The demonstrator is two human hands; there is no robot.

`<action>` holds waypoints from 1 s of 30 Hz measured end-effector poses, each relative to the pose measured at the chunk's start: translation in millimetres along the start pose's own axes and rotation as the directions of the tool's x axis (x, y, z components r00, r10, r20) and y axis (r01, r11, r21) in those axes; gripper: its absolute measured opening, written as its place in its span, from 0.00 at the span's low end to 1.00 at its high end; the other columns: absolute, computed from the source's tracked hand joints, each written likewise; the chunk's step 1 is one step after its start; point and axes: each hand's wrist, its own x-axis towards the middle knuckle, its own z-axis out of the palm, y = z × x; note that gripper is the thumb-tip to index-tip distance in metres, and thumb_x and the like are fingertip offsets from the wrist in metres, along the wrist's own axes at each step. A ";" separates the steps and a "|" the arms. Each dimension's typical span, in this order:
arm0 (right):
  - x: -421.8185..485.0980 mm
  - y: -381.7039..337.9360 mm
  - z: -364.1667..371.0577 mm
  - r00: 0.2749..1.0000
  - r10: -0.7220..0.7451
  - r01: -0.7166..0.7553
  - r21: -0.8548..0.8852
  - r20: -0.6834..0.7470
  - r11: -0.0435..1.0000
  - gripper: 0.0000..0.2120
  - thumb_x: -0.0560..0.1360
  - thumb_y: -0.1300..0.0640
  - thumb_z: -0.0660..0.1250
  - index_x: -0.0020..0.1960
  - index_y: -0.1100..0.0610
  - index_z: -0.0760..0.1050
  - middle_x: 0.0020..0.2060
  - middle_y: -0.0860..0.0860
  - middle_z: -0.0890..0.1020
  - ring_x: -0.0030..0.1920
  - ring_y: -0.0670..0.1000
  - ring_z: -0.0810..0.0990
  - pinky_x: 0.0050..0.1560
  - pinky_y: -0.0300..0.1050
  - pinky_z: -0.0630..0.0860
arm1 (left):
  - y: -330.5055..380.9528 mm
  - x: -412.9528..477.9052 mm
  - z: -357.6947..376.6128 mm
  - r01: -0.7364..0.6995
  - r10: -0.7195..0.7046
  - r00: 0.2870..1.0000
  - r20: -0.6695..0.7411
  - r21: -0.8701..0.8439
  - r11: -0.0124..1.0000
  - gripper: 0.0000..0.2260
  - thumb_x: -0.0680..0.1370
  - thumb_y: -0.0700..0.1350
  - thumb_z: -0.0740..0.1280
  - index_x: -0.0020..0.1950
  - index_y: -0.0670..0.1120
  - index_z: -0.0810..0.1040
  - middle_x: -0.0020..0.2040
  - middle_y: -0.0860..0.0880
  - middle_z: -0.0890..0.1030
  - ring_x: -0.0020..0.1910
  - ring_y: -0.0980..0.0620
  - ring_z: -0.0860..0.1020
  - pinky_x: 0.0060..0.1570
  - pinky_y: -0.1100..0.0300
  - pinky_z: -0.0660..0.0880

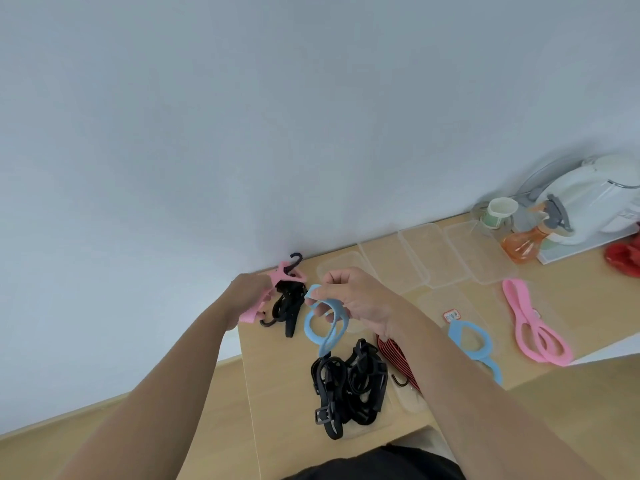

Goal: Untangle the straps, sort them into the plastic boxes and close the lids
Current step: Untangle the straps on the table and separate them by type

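Black strap heap (348, 386) nearest, still knotted; red-black cord (398, 358) just beside it.
Right hand (360, 299): fingers curled round blue strap (323, 327), loop hangs above table (277, 375).
Left hand (247, 292): grips pink strap (285, 277), snagged with black hooked straps (287, 306).
Step, by judgement: untangling and separating by colour.
Next: work pink free of hooks, drop blue with other blue strap (471, 337).
Clear boxes (436, 254) at wall, lids not yet on.

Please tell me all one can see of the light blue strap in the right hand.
The light blue strap is a flat, soft, rubbery-looking band that forms a round loop with a tail below. The right hand pinches its upper part, so it hangs above the black strap pile. Whether its tip touches that pile is unclear.
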 end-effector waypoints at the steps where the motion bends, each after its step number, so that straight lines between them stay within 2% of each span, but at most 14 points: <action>1: -0.1 0.0 -0.1 1.000 -0.001 0.001 -0.006 -0.004 1.000 0.17 0.76 0.59 0.72 0.31 0.51 0.71 0.48 0.59 0.87 0.43 0.53 0.85 0.46 0.48 0.79 | -2.9 2.0 -0.1 0.034 -0.034 0.999 -0.022 -0.001 0.999 0.06 0.78 0.41 0.63 0.48 0.42 0.80 0.48 0.43 0.78 0.41 0.46 0.77 0.34 0.59 0.76; 3: 0.2 0.2 -0.7 1.000 -0.003 0.003 -0.014 -0.008 1.000 0.16 0.76 0.59 0.72 0.33 0.53 0.70 0.48 0.59 0.87 0.44 0.53 0.85 0.48 0.48 0.79 | -3.2 1.4 0.3 -0.004 0.005 0.998 -0.059 0.012 1.000 0.08 0.78 0.40 0.62 0.46 0.41 0.80 0.45 0.42 0.77 0.40 0.46 0.75 0.32 0.59 0.75; 5: 0.7 1.2 -1.4 1.000 -0.005 0.005 -0.015 -0.011 1.000 0.16 0.77 0.59 0.71 0.34 0.54 0.70 0.48 0.59 0.87 0.43 0.53 0.85 0.48 0.48 0.80 | 3.6 -5.0 0.9 -0.145 0.146 0.989 -0.028 0.025 0.989 0.11 0.79 0.42 0.62 0.44 0.45 0.84 0.43 0.44 0.79 0.36 0.47 0.74 0.32 0.59 0.75; 8: 2.9 3.9 -2.2 1.000 -0.003 0.003 -0.015 -0.026 1.000 0.16 0.77 0.60 0.71 0.34 0.54 0.69 0.48 0.59 0.87 0.43 0.52 0.85 0.46 0.47 0.80 | 18.8 -20.4 -3.2 -0.287 0.286 0.958 -0.027 -0.106 0.952 0.10 0.75 0.44 0.64 0.40 0.41 0.83 0.46 0.46 0.83 0.32 0.44 0.72 0.34 0.58 0.70; 9: 4.0 4.8 -2.6 1.000 0.003 -0.004 -0.014 -0.030 1.000 0.16 0.77 0.60 0.71 0.34 0.54 0.70 0.48 0.59 0.87 0.42 0.52 0.84 0.45 0.46 0.80 | 21.8 -22.8 -7.1 -0.325 0.321 0.946 -0.052 -0.159 0.932 0.11 0.73 0.45 0.64 0.38 0.40 0.82 0.49 0.45 0.84 0.33 0.42 0.75 0.33 0.58 0.71; 11: 7.1 6.8 -2.9 0.999 0.019 -0.019 -0.011 -0.050 1.000 0.16 0.76 0.60 0.71 0.33 0.53 0.70 0.41 0.58 0.84 0.38 0.49 0.82 0.42 0.45 0.79 | 22.8 -24.0 -15.4 -0.357 0.352 0.934 -0.066 -0.256 0.898 0.11 0.72 0.45 0.63 0.36 0.42 0.81 0.51 0.46 0.85 0.43 0.40 0.80 0.36 0.53 0.73; 14: 13.8 11.6 1.0 0.990 0.052 -0.053 -0.008 -0.133 0.999 0.19 0.76 0.63 0.69 0.31 0.54 0.65 0.28 0.47 0.72 0.27 0.42 0.72 0.31 0.36 0.74 | 18.7 -27.9 -18.7 -0.325 0.344 0.938 -0.042 -0.448 0.833 0.13 0.75 0.41 0.60 0.32 0.43 0.76 0.49 0.46 0.84 0.53 0.44 0.80 0.32 0.55 0.71; 16: 19.5 17.2 7.6 0.983 0.048 -0.057 -0.047 -0.178 0.997 0.20 0.74 0.65 0.67 0.30 0.54 0.62 0.26 0.45 0.67 0.24 0.41 0.67 0.31 0.37 0.70 | 14.7 -32.2 -17.6 -0.308 0.342 0.939 -0.034 -0.523 0.795 0.12 0.76 0.40 0.58 0.33 0.44 0.73 0.56 0.42 0.84 0.60 0.44 0.81 0.30 0.57 0.69; 18: 25.8 24.3 16.1 0.976 0.011 -0.030 -0.084 -0.216 0.996 0.20 0.72 0.67 0.66 0.29 0.54 0.60 0.28 0.47 0.66 0.25 0.42 0.66 0.35 0.40 0.67 | 8.6 -32.5 -16.8 -0.293 0.340 0.940 -0.020 -0.555 0.779 0.10 0.76 0.40 0.57 0.35 0.43 0.69 0.61 0.40 0.83 0.65 0.43 0.80 0.31 0.58 0.68; 21: 33.6 32.4 27.9 0.963 0.034 -0.045 -0.038 -0.267 0.998 0.16 0.73 0.65 0.65 0.32 0.54 0.63 0.36 0.49 0.80 0.32 0.47 0.80 0.40 0.45 0.73 | -0.9 -29.6 -15.1 -0.243 0.302 0.953 0.000 -0.590 0.770 0.10 0.76 0.40 0.54 0.35 0.45 0.64 0.62 0.39 0.83 0.67 0.42 0.79 0.32 0.57 0.67; 22: 36.2 33.2 31.9 0.960 0.044 -0.055 -0.030 -0.275 0.998 0.14 0.73 0.63 0.65 0.33 0.54 0.64 0.35 0.52 0.80 0.33 0.49 0.81 0.38 0.45 0.72 | -3.7 -28.7 -13.9 -0.224 0.286 0.958 0.006 -0.608 0.762 0.09 0.76 0.40 0.54 0.35 0.46 0.64 0.61 0.39 0.83 0.67 0.41 0.78 0.32 0.57 0.67; 26: 55.5 37.5 44.0 0.952 0.109 -0.126 -0.043 -0.287 0.991 0.04 0.74 0.58 0.65 0.47 0.55 0.70 0.40 0.52 0.75 0.34 0.50 0.73 0.36 0.45 0.70 | -14.7 -25.4 -14.2 -0.168 0.238 0.971 0.017 -0.659 0.733 0.09 0.75 0.41 0.54 0.34 0.47 0.62 0.58 0.39 0.84 0.68 0.40 0.78 0.30 0.58 0.65; 28: 68.1 39.4 46.9 0.951 0.165 -0.181 -0.036 -0.262 0.983 0.08 0.77 0.53 0.63 0.54 0.53 0.72 0.41 0.51 0.74 0.35 0.50 0.70 0.32 0.43 0.67 | -16.8 -25.8 -14.9 -0.166 0.241 0.970 0.025 -0.655 0.737 0.08 0.74 0.41 0.53 0.35 0.47 0.61 0.62 0.37 0.82 0.68 0.41 0.78 0.31 0.57 0.64; 30: 80.4 41.6 47.8 0.945 0.198 -0.204 0.002 -0.260 0.979 0.07 0.76 0.53 0.62 0.52 0.53 0.70 0.38 0.51 0.71 0.33 0.50 0.66 0.29 0.42 0.63 | -18.7 -25.7 -17.0 -0.162 0.245 0.969 0.034 -0.658 0.735 0.07 0.74 0.41 0.53 0.36 0.48 0.60 0.63 0.36 0.82 0.68 0.41 0.78 0.33 0.55 0.61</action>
